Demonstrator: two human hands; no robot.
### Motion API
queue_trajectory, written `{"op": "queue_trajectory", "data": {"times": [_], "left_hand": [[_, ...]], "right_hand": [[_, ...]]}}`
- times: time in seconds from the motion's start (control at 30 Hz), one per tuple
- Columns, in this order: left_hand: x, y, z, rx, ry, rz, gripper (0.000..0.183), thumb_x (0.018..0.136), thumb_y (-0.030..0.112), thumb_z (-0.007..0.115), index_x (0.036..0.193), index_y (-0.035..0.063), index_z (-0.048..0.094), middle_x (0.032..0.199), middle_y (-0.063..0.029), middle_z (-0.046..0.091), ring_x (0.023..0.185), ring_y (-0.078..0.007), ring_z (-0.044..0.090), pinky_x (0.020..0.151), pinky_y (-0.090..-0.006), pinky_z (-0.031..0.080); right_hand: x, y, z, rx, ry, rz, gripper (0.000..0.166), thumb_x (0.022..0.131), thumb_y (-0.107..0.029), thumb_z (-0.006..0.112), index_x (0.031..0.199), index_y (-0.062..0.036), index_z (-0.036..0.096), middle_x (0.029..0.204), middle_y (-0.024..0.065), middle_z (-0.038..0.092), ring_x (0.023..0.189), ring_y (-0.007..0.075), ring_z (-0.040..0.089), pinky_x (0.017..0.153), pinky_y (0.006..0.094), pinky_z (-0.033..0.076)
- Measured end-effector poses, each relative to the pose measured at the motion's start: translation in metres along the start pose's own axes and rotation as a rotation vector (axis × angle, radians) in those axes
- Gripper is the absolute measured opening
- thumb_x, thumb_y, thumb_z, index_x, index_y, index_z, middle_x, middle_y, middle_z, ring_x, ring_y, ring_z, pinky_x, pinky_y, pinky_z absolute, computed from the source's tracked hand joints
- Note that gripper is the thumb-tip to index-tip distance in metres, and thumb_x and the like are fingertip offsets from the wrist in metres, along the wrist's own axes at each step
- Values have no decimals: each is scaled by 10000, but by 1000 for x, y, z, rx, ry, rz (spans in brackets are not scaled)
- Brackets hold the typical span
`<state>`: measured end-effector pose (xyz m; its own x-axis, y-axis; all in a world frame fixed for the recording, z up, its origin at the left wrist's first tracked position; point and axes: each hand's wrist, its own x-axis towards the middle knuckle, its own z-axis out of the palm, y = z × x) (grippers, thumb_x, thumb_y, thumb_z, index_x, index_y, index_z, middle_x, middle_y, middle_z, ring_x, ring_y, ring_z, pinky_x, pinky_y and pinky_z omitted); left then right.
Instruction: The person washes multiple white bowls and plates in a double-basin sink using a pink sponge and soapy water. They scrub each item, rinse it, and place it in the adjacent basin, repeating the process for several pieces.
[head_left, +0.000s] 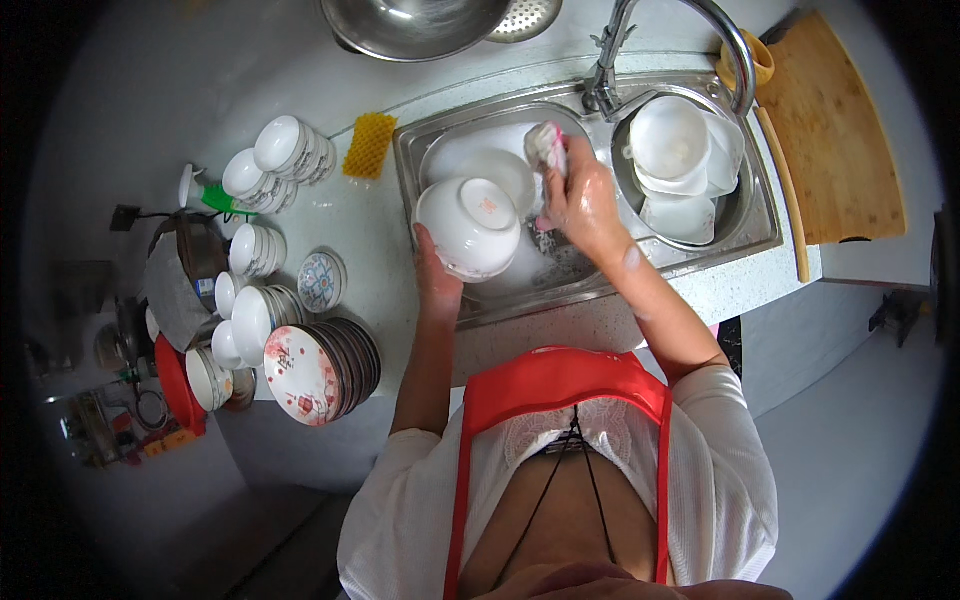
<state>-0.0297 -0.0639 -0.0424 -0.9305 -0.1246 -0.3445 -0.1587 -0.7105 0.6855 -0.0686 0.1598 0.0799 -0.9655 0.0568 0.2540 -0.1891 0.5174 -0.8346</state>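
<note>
My left hand (437, 264) grips a large white bowl (469, 229) by its rim, tilted so that its underside and foot ring face up. My right hand (585, 191) is closed on a wet, pink-and-white dishcloth (546, 146), held to the right of the bowl and apart from it. Both hands are over the left basin (411, 139) of a stainless steel sink, where suds lie. Behind the held bowl, another white bowl (499, 176) sits among the suds, partly hidden. Foam clings to my right hand and wrist.
White bowls and dishes (670, 139) fill the right basin, below a chrome faucet (607, 67). A yellow sponge (369, 145), stacked bowls (281, 142) and stacked plates (304, 375) stand left. A wooden cutting board (836, 135) is at right; a metal basin (416, 30) stands behind.
</note>
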Motion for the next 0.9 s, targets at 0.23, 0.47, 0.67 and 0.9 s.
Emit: {"op": "queue_trajectory", "data": {"times": [0.23, 0.47, 0.67, 0.9], "left_hand": [[-14, 19, 10, 19, 82, 73, 613, 953, 463, 397, 1351, 0, 336, 1352, -130, 428, 1218, -258, 451, 1018, -412, 375], [-37, 31, 20, 65, 124, 30, 632, 950, 483, 391, 1343, -11, 345, 1326, -132, 451, 1190, -245, 474, 985, -393, 405], [-34, 32, 29, 325, 159, -11, 702, 933, 539, 369, 1347, -26, 326, 1331, -152, 435, 1181, -262, 479, 973, -398, 416], [-22, 5, 30, 254, 293, -21, 797, 883, 623, 393, 1315, -45, 358, 1223, -165, 517, 1101, -280, 546, 897, -398, 484]], "right_hand": [[-11, 127, 59, -316, -207, 277, 306, 814, -149, 557, 1060, -2, 449, 856, 248, 597, 826, 430, 582, 738, 483, 471], [-59, 240, 118, -837, -642, 453, 444, 860, -130, 504, 1284, -28, 418, 1286, 234, 408, 1183, 340, 435, 952, 415, 404], [-59, 270, 142, -691, -1444, 51, 353, 849, -235, 531, 1120, -22, 605, 1166, 225, 549, 1075, 359, 530, 890, 430, 440], [-38, 98, 19, -220, -511, 26, 252, 769, -127, 606, 962, 35, 617, 980, 256, 568, 987, 401, 537, 856, 415, 443]]}}
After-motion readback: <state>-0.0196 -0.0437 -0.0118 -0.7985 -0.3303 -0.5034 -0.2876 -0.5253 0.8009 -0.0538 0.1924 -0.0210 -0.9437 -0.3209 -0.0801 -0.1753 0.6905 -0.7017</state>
